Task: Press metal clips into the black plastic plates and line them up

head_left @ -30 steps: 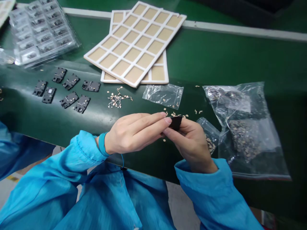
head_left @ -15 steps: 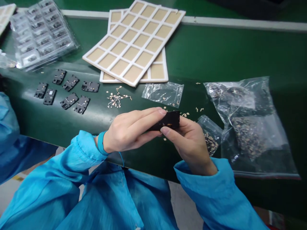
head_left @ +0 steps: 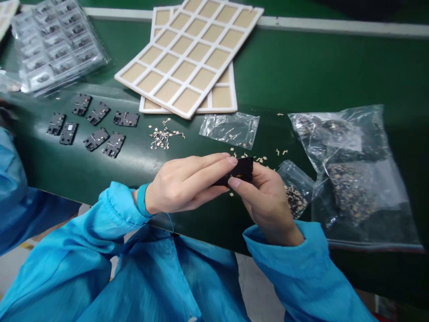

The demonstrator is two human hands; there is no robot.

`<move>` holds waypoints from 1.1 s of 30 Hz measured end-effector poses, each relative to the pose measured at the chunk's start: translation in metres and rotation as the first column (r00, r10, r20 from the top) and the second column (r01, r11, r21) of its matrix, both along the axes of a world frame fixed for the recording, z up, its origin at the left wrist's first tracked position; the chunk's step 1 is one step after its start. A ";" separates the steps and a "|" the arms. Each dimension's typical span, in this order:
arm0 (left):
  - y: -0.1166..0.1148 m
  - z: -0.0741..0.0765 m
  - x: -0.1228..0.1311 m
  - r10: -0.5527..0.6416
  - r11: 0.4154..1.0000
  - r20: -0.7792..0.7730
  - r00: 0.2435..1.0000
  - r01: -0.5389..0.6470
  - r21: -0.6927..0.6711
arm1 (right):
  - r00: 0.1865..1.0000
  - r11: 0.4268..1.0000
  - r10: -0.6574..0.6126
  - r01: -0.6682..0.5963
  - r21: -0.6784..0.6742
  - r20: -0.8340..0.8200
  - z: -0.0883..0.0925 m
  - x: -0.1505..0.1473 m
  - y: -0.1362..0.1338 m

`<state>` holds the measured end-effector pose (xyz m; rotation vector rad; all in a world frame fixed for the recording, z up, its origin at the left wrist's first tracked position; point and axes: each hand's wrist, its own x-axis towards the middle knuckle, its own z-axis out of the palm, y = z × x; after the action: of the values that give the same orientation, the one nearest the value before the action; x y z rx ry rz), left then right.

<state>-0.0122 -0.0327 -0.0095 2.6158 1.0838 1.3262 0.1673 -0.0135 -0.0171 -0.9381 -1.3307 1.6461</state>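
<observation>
Between my two hands is a small black part (head_left: 244, 169) with a tiny gold-coloured spot. My left hand (head_left: 187, 182) grips its left side, the fingers lying over it. The thumb and fingers of my right hand (head_left: 268, 199) pinch its right end. Small metal pieces (head_left: 263, 159) lie scattered just behind my hands, and a loose pile of similar pieces (head_left: 164, 136) sits further left. Several black parts (head_left: 114, 144) rest on the green table (head_left: 140, 172) at the left.
White-framed trays (head_left: 186, 71) overlap at the back. A clear compartment tray (head_left: 60, 53) stands back left. Right of my hands lie a small bag of pieces (head_left: 295, 201) and a large clear bag (head_left: 355, 179). Another person's blue sleeve (head_left: 13, 179) shows at the left edge.
Both hands and the black part have shifted very slightly to the right in view. The grip looks the same; the view itself has moved a little.
</observation>
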 end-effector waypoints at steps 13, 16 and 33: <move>0.001 -0.001 -0.002 0.004 1.000 -0.007 1.000 -0.004 0.004 | 0.999 1.000 0.020 -0.021 0.022 0.038 0.008 0.000 0.003; 0.003 0.000 -0.001 -0.033 0.999 0.025 0.999 0.033 0.018 | 0.995 0.996 -0.007 -0.002 0.091 0.104 0.011 0.002 0.003; 0.005 0.008 0.004 0.084 0.792 0.488 0.869 0.239 -0.562 | 0.868 0.797 -0.141 -0.186 0.575 0.477 0.014 0.007 -0.001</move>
<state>-0.0084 -0.0281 -0.0012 1.7068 1.0583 1.2433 0.1747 -0.0150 -0.0031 -0.9662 -2.0693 0.8740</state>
